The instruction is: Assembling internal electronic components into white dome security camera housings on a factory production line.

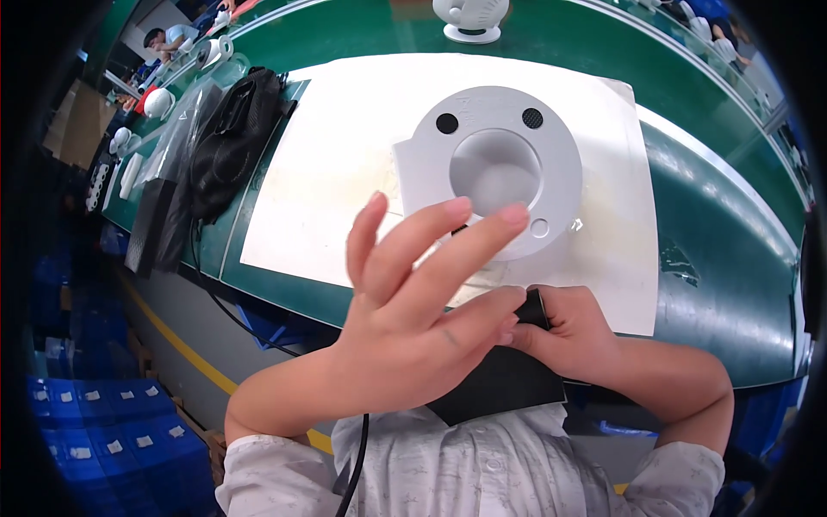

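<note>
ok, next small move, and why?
I'd probably peel a pad off the black sheet, if it holds any, for the bare lower-right circle on the white disc: the upper two carry black pads, and the right hand pinches the sheet.

Green workbench (732,276), grey floor (215,329), yellow line (185,346)

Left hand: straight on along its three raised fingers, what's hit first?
Likely the white round part with the hollow centre; the left hand's fingertips already overlap it in view, though depth, hence contact, is unclear.

Blue boxes (112,422) near yellow floor line (191,354), lower left.
</note>
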Available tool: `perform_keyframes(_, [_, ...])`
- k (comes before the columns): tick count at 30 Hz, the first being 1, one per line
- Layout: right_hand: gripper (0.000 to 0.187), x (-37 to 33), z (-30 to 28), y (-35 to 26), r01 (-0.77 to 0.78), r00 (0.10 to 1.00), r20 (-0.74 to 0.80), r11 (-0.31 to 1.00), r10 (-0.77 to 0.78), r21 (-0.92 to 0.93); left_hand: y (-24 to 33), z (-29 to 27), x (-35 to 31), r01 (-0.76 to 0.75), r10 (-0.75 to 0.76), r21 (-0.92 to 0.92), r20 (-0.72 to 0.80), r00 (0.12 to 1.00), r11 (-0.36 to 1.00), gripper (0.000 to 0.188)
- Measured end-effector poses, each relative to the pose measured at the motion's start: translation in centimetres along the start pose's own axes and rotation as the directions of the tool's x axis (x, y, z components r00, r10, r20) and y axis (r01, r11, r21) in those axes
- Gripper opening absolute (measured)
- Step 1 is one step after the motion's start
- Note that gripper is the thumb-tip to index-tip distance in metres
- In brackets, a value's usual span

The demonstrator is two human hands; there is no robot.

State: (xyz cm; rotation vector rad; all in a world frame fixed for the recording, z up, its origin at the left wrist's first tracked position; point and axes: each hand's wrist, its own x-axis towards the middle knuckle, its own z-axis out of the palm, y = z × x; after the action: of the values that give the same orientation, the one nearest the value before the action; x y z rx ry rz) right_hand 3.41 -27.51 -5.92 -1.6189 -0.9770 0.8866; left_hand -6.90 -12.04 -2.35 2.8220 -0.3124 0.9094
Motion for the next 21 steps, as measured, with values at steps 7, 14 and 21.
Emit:
perform_keyframes(7, [0.028, 0.1, -0.3, 0.3, 0.042, 0.999, 0.026, 0.993, -0.039, -0.113, 0.4, 0.6, 0.5, 0.064, -0.054, -0.123, 0.080, 0.995, 0.990, 0.017])
perform_keyframes(14, [0.024, 0.3, -0.1, 0.3, 0.043, 0.999, -0.016, 0.997, -0.044, -0.060, -0.7, -0.5, 3.2, 0.089, -0.100, -0.116, -0.098, 0.990, 0.989, 0.017])
perform_keyframes(21, [0.025, 0.2, -0.1, 0.5, 0.021, 0.999, -0.033, 0.994, -0.025, -0.107, -0.8, 0.2, 4.9, 0.094, -0.098, -0.142, -0.018, 0.995, 0.985, 0.016])
